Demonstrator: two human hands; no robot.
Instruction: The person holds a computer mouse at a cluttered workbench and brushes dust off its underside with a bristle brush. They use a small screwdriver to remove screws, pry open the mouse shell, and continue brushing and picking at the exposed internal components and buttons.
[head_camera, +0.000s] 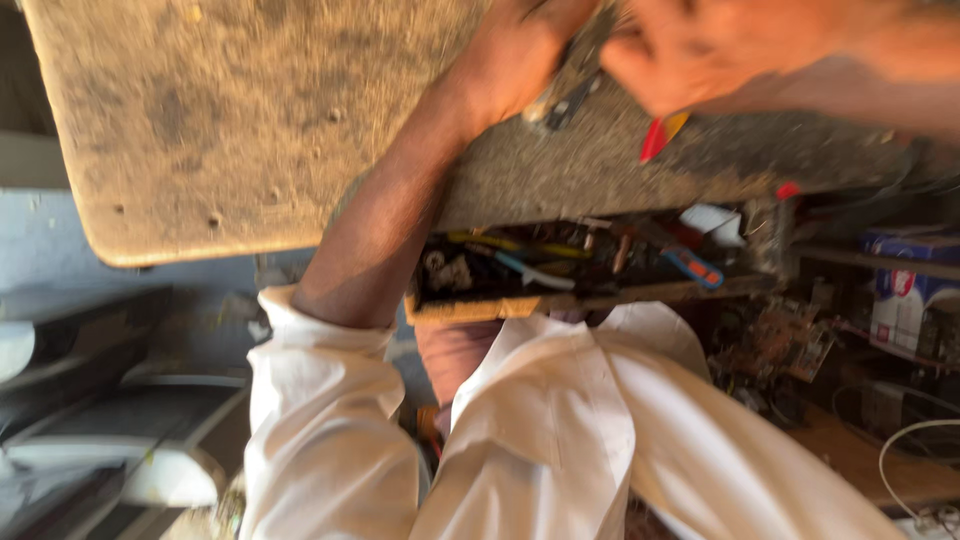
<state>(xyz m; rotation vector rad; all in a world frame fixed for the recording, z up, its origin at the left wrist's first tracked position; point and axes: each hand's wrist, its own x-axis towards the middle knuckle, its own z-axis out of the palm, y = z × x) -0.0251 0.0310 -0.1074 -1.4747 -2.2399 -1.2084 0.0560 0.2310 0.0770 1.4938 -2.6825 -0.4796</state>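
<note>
Head view: left hand (520, 60) and right hand (700, 50) both grip a metal tool (570, 85).

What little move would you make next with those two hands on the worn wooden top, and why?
Probably pause and steady the grip. The left hand and the right hand meet at the picture's top edge around a small metal piece above the wooden top; the view is blurred, and a red-and-yellow tool tip sticks out below the right hand.
</note>
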